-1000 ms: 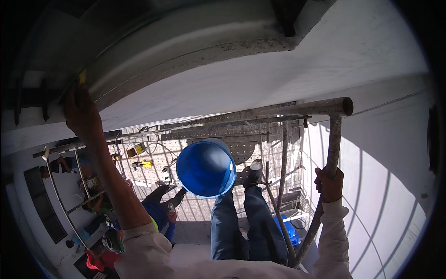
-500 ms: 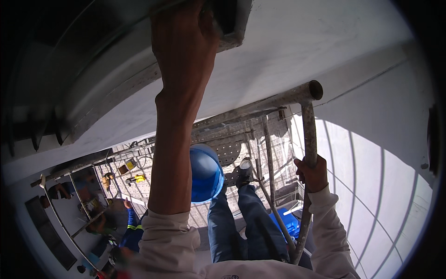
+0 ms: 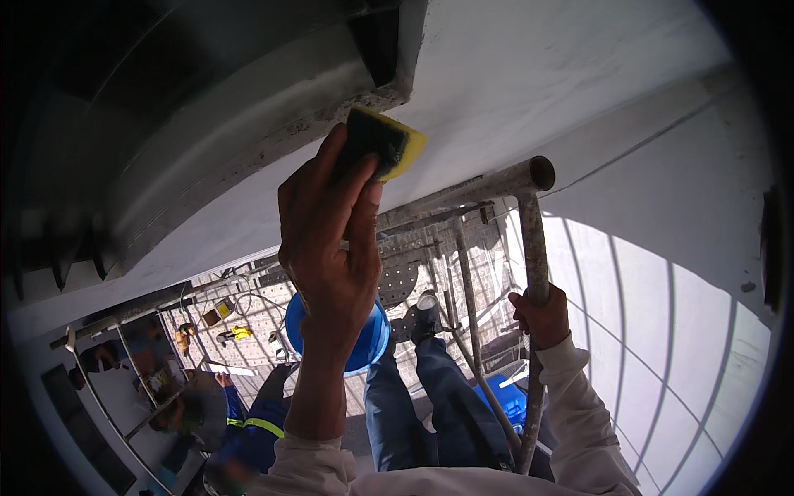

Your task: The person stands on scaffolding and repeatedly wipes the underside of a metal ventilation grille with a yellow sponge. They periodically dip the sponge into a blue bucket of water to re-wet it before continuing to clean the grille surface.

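Note:
A yellow sponge (image 3: 411,155) with a dark green scouring side is pinched between the thumb and fingers of my left hand (image 3: 331,227). It is raised just below the corner of a dark window frame's pale, dirt-speckled sill (image 3: 331,120), beside the white wall (image 3: 496,91). Lower down on the right, my right hand (image 3: 544,316) is wrapped round a stained metal scaffold pole (image 3: 533,236). A blue bucket (image 3: 372,343) stands below, partly hidden behind my left forearm.
A thick horizontal scaffold tube (image 3: 504,180) ends near the upright pole. Far below lies a perforated metal platform (image 3: 397,269), with a yellow tool (image 3: 240,332) on the ground. At lower left is a person in blue with a reflective band (image 3: 265,426). A blue container (image 3: 506,397) sits lower right.
My left hand has come down from the window frame's corner, bringing the sponge into sight. My right hand keeps its grip on the pole. The view has shifted slightly.

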{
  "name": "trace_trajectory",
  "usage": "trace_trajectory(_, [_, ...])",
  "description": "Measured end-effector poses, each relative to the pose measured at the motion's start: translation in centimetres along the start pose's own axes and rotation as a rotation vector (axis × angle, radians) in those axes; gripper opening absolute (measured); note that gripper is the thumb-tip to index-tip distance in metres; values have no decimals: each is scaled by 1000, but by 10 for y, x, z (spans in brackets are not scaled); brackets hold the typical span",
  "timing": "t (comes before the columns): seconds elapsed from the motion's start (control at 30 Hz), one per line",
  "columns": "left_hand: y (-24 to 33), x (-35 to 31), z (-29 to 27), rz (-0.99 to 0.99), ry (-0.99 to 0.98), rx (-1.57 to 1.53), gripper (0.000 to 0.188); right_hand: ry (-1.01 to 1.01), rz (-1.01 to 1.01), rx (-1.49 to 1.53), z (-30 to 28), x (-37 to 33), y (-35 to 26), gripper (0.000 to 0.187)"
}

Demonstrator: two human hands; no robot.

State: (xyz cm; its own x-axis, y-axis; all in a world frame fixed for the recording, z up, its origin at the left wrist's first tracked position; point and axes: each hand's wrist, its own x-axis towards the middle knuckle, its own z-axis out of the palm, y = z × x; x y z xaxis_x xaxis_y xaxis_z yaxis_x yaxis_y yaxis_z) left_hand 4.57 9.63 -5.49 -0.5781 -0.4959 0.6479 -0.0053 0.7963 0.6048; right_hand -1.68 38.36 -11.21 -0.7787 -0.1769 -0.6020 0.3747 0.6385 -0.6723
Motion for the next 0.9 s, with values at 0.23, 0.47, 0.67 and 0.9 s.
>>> trace_trajectory(0.23, [-21, -15, 2, -1096, 328, -1704, 41, -7, -16, -14, 1, 0, 4, 21])
trace_trajectory(0.47, [-20, 8, 20, -1154, 284, -1755, 40, -3, -20, -27, 0, -2, 2, 23])
trace_trajectory(0.67, [-29, 27, 30, -921, 275, -2102, 41, -2, -23, -23, 0, -1, 1, 25])
trace_trajectory(0.9, [-40, 45, 52, -874, 271, -2015, 38, -7, -53, -22, 0, -1, 2, 23])
